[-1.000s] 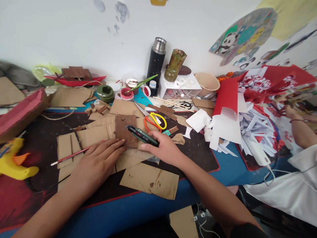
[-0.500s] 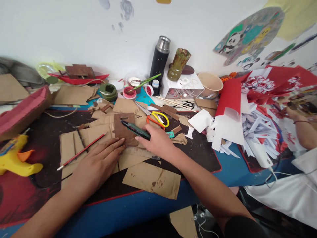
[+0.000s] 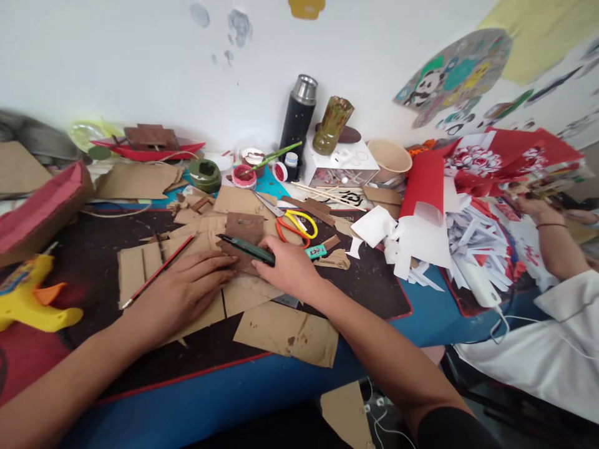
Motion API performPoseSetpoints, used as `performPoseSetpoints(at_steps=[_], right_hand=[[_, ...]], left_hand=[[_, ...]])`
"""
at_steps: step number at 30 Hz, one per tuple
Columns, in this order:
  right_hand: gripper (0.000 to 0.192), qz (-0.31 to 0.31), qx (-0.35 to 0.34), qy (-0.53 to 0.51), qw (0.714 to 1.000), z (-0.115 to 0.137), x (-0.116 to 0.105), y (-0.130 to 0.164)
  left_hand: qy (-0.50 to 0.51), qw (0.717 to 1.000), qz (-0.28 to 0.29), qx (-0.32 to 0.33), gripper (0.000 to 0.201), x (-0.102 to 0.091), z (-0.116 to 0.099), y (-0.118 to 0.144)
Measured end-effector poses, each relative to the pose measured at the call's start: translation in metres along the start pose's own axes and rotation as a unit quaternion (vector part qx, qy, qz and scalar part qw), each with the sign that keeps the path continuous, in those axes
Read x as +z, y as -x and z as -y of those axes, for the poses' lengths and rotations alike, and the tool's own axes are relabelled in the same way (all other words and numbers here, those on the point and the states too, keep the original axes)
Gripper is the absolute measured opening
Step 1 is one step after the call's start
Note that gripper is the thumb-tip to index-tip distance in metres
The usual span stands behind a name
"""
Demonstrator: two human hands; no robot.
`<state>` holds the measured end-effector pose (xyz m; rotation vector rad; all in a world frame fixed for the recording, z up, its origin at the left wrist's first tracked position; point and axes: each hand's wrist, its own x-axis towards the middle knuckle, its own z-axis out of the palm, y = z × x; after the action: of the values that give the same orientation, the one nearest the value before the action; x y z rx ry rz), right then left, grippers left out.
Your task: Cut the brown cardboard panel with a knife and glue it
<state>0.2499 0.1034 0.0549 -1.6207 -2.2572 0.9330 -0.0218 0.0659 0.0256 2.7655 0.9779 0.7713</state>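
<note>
My left hand (image 3: pixel 180 292) lies flat, fingers spread, on tan cardboard pieces (image 3: pixel 140 268) on the black mat. Its fingertips touch a brown-painted cardboard piece (image 3: pixel 243 227). My right hand (image 3: pixel 291 269) grips a dark green utility knife (image 3: pixel 246 249), whose tip points left over the brown piece. A red-handled paintbrush (image 3: pixel 156 272) lies slanted just left of my left hand.
Scissors (image 3: pixel 296 226) with yellow and orange handles lie right of the knife. A yellow glue gun (image 3: pixel 32 305) sits at far left. Paint pots (image 3: pixel 244 176), a black flask (image 3: pixel 297 118) and a white box (image 3: pixel 340 164) stand behind. Another person's arm (image 3: pixel 552 240) works among red and white paper (image 3: pixel 435 212).
My right hand has slid left with the knife, nearer my left fingertips. The left hand has stayed flat on the cardboard. The view has shifted slightly.
</note>
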Motion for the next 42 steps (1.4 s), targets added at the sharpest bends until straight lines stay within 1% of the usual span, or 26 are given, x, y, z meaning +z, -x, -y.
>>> performPoseSetpoints(at_steps=[4, 7, 11, 14, 16, 22, 28, 33, 39, 42], right_hand=[[0.029, -0.015, 0.019, -0.013, 1.0, -0.001, 0.0, 0.0], [0.03, -0.013, 0.024, -0.012, 1.0, -0.002, -0.001, 0.0], [0.031, -0.001, 0.022, 0.008, 1.0, 0.001, -0.002, -0.002], [0.03, 0.005, 0.022, 0.023, 0.999, 0.003, -0.003, -0.004], [0.03, 0.008, 0.019, 0.028, 0.999, 0.004, -0.004, -0.004], [0.029, 0.02, 0.009, 0.042, 0.999, 0.004, -0.005, -0.005], [0.031, 0.027, -0.008, 0.052, 0.998, 0.002, -0.007, -0.009], [0.033, 0.033, -0.007, 0.049, 0.998, 0.002, -0.008, -0.01], [0.032, 0.009, -0.001, 0.034, 0.999, -0.001, -0.005, -0.009], [0.031, 0.012, -0.007, 0.027, 1.0, 0.001, -0.009, -0.003]], left_hand=[[-0.027, 0.999, -0.014, -0.01, 0.035, 0.008, -0.009, 0.009], [-0.022, 1.0, -0.008, -0.009, 0.038, 0.011, -0.019, 0.013], [-0.063, 0.998, 0.005, -0.014, 0.04, 0.011, -0.029, 0.017], [-0.1, 0.994, 0.022, -0.027, 0.046, 0.009, -0.033, 0.021], [-0.117, 0.993, 0.027, -0.023, 0.048, 0.008, -0.036, 0.022], [-0.17, 0.985, 0.013, 0.001, 0.04, 0.001, -0.039, 0.016], [-0.155, 0.988, 0.008, -0.007, 0.039, -0.002, -0.039, 0.014], [-0.156, 0.988, 0.012, -0.009, 0.04, 0.0, -0.037, 0.012], [-0.152, 0.988, 0.014, -0.02, 0.04, 0.005, -0.034, 0.012], [-0.133, 0.99, 0.016, -0.04, 0.04, 0.007, -0.034, 0.015]])
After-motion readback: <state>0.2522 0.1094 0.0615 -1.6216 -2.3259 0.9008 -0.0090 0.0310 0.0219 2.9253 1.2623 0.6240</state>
